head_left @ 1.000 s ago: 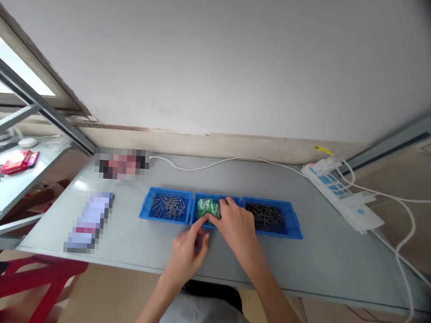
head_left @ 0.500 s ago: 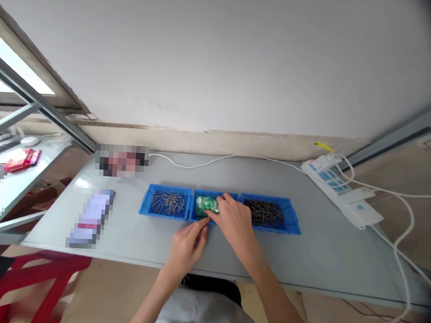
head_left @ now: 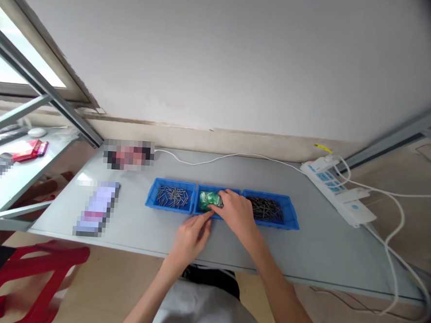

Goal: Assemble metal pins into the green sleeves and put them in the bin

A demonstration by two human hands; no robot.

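Little has moved in the past second beyond a slight shift of view: the right hand [head_left: 236, 212] stays curled over green packaging [head_left: 209, 199] in the middle blue bin [head_left: 217, 188], its grip unclear, while the left hand [head_left: 190, 238], loosely bent, reaches that bin's front rim, any hold hidden. Bins of silver pieces [head_left: 173, 196], left, and dark pieces [head_left: 267, 209], right, flank it on the grey worktop [head_left: 134, 225].
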